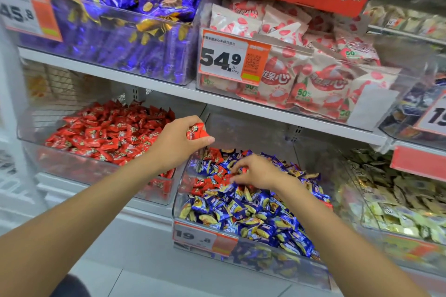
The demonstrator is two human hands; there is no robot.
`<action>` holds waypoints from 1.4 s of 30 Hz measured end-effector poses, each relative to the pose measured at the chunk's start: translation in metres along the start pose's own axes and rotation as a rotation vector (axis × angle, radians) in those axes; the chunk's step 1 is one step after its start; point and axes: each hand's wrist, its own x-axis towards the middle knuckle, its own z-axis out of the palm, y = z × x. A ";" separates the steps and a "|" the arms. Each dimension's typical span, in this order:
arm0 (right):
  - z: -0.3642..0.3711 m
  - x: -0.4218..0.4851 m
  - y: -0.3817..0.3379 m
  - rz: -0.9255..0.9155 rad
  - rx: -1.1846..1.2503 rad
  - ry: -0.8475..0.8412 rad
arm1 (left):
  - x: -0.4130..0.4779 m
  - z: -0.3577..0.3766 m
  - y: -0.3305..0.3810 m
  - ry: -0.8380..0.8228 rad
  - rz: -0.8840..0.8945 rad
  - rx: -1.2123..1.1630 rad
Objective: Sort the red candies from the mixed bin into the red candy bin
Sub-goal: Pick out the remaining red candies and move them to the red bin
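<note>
The clear mixed bin (243, 252) holds mostly blue-and-yellow wrapped candies, with a patch of red candies (212, 179) at its back left. To its left stands the red candy bin (79, 165), heaped with red wrapped candies. My left hand (179, 143) hovers above the gap between the two bins, shut on a few red candies (196, 130). My right hand (257, 172) reaches down into the mixed bin, its fingertips pinching at a red candy among the pile; whether it has hold of the candy is not clear.
The shelf above carries a bin of purple-and-gold packets (125, 31) and a bin of white-and-red packets (313, 67) with a price tag (233, 56). A bin of pale yellow candies (398, 202) sits to the right of the mixed bin. White floor tiles (135, 260) lie below.
</note>
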 end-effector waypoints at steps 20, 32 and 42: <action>-0.043 -0.113 0.037 0.145 0.522 0.217 | -0.004 0.056 0.045 -0.114 0.106 0.068; -0.051 -0.137 0.060 0.087 0.349 0.283 | 0.012 0.111 0.004 -0.135 -0.189 0.150; -0.027 -0.134 0.067 0.071 0.053 0.049 | 0.029 0.127 -0.019 -0.320 -0.367 0.344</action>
